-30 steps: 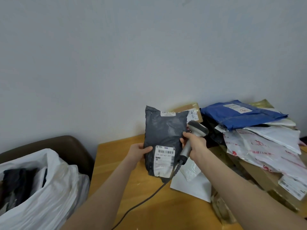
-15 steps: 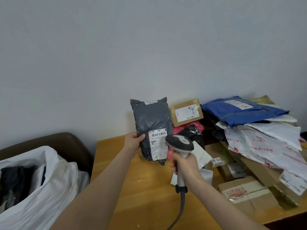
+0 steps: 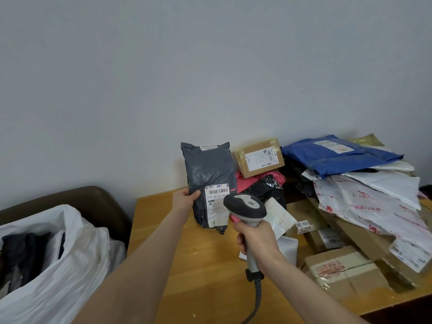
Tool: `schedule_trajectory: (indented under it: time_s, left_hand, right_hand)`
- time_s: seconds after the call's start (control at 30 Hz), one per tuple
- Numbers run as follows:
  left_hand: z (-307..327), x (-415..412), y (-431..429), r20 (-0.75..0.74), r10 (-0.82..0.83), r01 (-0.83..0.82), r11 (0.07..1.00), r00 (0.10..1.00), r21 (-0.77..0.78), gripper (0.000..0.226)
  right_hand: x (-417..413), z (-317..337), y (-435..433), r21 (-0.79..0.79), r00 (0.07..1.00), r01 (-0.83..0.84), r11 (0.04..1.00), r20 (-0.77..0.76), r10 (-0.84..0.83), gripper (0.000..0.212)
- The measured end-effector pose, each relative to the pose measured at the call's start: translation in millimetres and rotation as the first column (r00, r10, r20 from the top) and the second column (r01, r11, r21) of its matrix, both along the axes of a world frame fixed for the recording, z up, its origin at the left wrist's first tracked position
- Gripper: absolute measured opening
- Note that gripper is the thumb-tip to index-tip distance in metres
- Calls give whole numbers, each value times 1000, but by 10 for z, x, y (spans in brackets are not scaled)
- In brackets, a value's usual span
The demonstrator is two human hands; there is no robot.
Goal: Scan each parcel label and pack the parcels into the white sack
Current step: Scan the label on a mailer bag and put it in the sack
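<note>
Grey wall behind wooden table (image 3: 205,260). Left hand (image 3: 184,202) grips grey parcel (image 3: 209,174) at its left edge, upright above table, label (image 3: 217,204) facing camera; red scan dot at label's right edge. Right hand (image 3: 256,237) clenched round scanner (image 3: 245,208) handle, head aimed at label, not touching. Parcel pile (image 3: 350,195) right. White sack (image 3: 63,260) lower left, open, dark items inside.

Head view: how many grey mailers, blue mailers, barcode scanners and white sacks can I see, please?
grey mailer: 1, in the left hand
blue mailer: 1
scanner: 1, in the right hand
white sack: 1
Total: 4
The dark things inside the sack are not counted.
</note>
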State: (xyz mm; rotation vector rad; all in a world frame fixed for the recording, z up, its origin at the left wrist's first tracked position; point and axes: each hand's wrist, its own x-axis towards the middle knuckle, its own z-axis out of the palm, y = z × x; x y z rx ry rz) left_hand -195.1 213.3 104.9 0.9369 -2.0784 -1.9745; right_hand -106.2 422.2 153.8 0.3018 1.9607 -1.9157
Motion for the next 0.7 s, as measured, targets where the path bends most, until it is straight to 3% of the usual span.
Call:
schedule_trajectory:
  time_s: [0.7]
  left_hand:
    - [82, 335, 24, 3, 75, -74, 995, 997, -68, 8]
  right_hand:
    - [144, 29, 88, 25, 995, -91, 996, -32, 92, 24]
